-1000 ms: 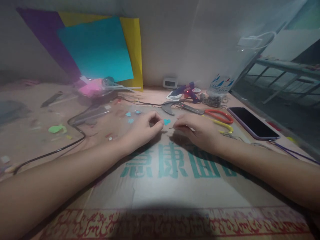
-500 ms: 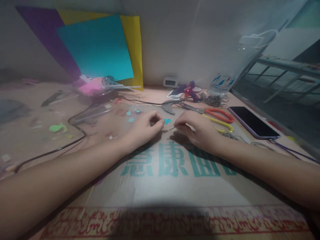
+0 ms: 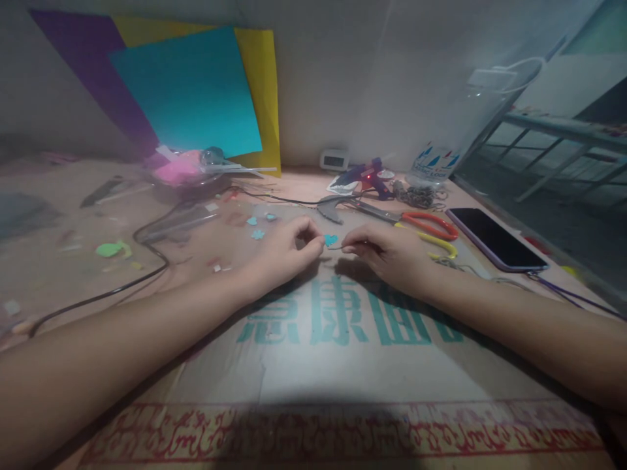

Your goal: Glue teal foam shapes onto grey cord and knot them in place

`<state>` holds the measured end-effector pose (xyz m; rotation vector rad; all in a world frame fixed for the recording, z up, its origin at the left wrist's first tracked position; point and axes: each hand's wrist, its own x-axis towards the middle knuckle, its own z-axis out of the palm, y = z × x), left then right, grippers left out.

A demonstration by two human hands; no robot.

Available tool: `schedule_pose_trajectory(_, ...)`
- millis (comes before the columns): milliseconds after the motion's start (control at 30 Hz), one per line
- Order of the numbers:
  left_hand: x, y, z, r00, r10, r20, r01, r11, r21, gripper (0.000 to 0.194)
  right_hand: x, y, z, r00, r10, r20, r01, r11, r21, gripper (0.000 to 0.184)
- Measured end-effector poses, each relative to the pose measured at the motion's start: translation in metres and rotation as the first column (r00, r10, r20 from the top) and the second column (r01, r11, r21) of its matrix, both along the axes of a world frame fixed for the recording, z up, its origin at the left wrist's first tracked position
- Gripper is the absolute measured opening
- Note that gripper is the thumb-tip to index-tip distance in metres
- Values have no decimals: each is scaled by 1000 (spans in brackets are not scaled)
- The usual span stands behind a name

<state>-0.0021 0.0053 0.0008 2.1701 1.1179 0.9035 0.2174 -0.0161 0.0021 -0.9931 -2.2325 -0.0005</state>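
Some small blue shapes [image 3: 257, 235] lie on the counter [image 3: 313, 375], left of the fingers of the left hand [image 3: 284, 248], and seem cut out already. Those fingers pinch a blue heart [image 3: 331, 240] that pokes out on their right, just beside a thin wire [image 3: 336, 249] pinched by the fingers of the right hand [image 3: 392, 254]. The two look not joined yet, though they may touch.

The bare left forearm [image 3: 142, 343] and right forearm [image 3: 514, 326] taper smoothly to slim wrists [image 3: 241, 287] and bare fingers [image 3: 363, 236].
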Motion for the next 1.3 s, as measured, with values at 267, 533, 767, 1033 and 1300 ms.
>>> schedule_pose_trajectory(267, 1, -1, 0, 1000, -23, -10, 24, 999, 22, 14, 1, 2, -2, 997, -46, 68, 50, 997, -66, 16)
schedule_pose_trajectory(533, 0, -1, -1, 999, -35, -25, 36, 999, 29, 14, -2, 1, 1, 997, -31, 70, 31, 999, 9, 19)
schedule_pose_trajectory(767, 0, -2, -1, 999, -43, -34, 44, 999, 13, 14, -1, 2, -1, 996, -73, 46, 75, 997, -30, 17)
schedule_pose_trajectory(1033, 1, -3, 1, 999, -40, -30, 40, 999, -4, 13, 1, 3, -5, 999, -48, -14, 47, 998, -48, 19)
schedule_pose_trajectory(1300, 0, -4, 2, 999, -36, -38, 38, 999, 37, 16, -2, 1, 2, 997, -42, -60, 30, 981, -191, 20)
